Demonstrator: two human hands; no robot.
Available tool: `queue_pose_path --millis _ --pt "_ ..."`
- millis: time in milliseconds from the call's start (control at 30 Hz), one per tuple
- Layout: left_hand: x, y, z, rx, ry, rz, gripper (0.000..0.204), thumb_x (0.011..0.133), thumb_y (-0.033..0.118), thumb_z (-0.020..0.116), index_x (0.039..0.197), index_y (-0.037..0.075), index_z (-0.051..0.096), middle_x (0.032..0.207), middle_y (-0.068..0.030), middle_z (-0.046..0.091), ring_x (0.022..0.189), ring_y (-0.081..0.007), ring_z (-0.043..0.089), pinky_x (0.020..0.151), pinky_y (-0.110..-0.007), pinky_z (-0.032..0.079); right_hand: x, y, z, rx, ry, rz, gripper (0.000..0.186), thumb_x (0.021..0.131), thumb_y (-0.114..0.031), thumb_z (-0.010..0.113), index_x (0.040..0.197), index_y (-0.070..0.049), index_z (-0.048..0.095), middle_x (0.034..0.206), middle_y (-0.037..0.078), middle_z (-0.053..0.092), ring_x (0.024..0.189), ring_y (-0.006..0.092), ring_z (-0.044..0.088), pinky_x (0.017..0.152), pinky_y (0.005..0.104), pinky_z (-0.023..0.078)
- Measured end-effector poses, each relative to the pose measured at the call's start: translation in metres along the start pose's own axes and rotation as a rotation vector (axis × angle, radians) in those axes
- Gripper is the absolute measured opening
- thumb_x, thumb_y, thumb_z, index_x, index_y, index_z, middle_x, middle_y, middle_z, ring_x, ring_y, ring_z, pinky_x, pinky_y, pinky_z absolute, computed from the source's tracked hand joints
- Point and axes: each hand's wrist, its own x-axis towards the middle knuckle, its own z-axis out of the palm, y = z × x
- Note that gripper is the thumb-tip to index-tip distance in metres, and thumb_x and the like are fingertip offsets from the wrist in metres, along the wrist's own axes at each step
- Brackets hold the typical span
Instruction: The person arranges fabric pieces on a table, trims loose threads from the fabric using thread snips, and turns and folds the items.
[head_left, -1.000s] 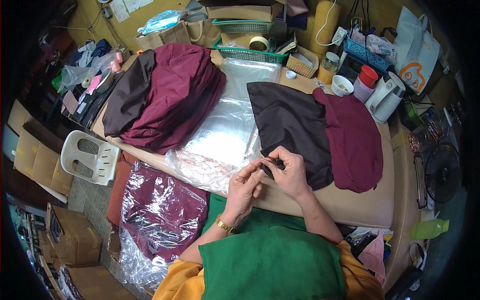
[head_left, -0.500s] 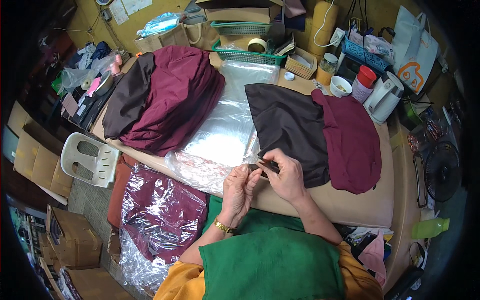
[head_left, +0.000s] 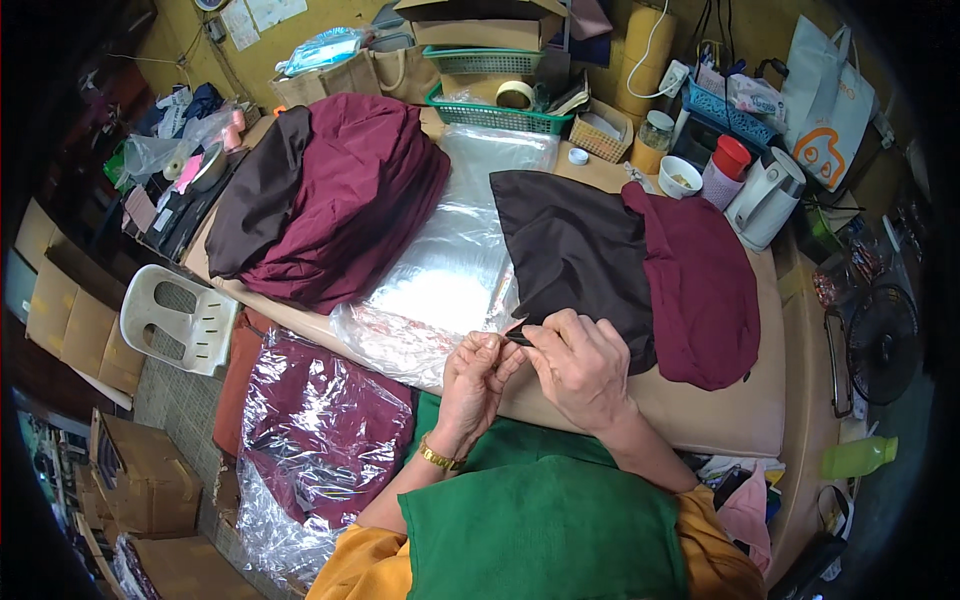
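My hands meet at the near edge of a dark brown and maroon fabric piece (head_left: 575, 235), close to its lower left corner. With thumb and fingers pinched, my left hand (head_left: 478, 372) grips a small bit of dark cloth. My right hand (head_left: 580, 365) is closed around a slim, small black tool (head_left: 518, 338), its tip against the left fingertips. The fingers hide most of this tool, so I cannot tell its exact kind. Left of the hands lies a stack of clear plastic bags (head_left: 435, 275).
A large maroon and dark brown fabric pile (head_left: 350, 200) covers the table's left. Below it sits a plastic-wrapped maroon bundle (head_left: 320, 430), near a white plastic chair (head_left: 178, 315). At the back are green baskets (head_left: 500, 118), a white bowl (head_left: 680, 177) and an electric kettle (head_left: 768, 198).
My right hand has turned so its back faces up more, and it has shifted slightly right and down. The left hand stays almost in place, still pinching.
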Motion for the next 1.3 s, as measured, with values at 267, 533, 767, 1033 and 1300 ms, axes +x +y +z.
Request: queue_pose_path --millis 267,533,767,1033,1300 --pt "-0.006 -0.002 0.009 0.151 0.091 0.032 0.01 0.101 0.012 0.053 0.098 0.002 0.053 0.098 -0.0091 0.062 0.088 -0.0146 0.066 0.086 -0.029 0.058 -0.001 -0.004 0.005 -0.066 -0.007 -0.063 0.022 0.07 -0.011 0.077 0.09 -0.009 0.069 0.081 0.0 0.058 0.067 0.0152 0.058 0.058 0.0316 0.038" --pt "-0.024 0.048 -0.01 0.661 0.354 0.272 0.027 0.102 0.024 0.052 0.079 0.01 0.052 0.062 0.0032 0.045 0.049 -0.0099 0.043 0.048 -0.023 0.042 -0.008 0.033 -0.006 0.234 -0.032 0.4 0.027 0.075 -0.014 0.077 0.097 -0.005 0.066 0.088 0.009 0.061 0.078 0.0299 0.065 0.072 0.0378 0.052" --pt "-0.007 0.09 -0.05 0.869 0.471 0.512 0.037 0.097 0.02 0.061 0.128 0.005 0.049 0.106 -0.004 0.06 0.098 -0.014 0.058 0.083 -0.026 0.049 -0.024 0.086 0.031 0.462 -0.174 0.59 0.033 0.085 -0.028 0.074 0.104 -0.004 0.063 0.086 0.018 0.069 0.084 0.0338 0.068 0.073 0.0394 0.051" --pt "-0.029 0.012 -0.016 1.351 -0.104 -0.214 0.024 0.092 0.022 0.07 0.094 -0.001 0.063 0.068 0.0009 0.057 0.061 -0.0058 0.045 0.054 -0.026 0.039 0.012 0.086 0.111 0.164 -0.36 0.559 0.053 0.085 -0.042 0.07 0.117 -0.007 0.048 0.095 0.021 0.068 0.093 0.0435 0.065 0.08 0.0514 0.048" --pt "-0.071 0.137 -0.081 1.637 0.232 0.167 0.021 0.077 0.012 0.079 0.085 0.0 0.063 0.079 -0.0071 0.063 0.073 -0.0174 0.059 0.064 -0.031 0.046 -0.006 0.114 0.124 0.071 -0.26 0.527 0.02 0.086 -0.018 0.064 0.096 -0.005 0.053 0.083 0.021 0.067 0.085 0.0429 0.064 0.075 0.0533 0.047"
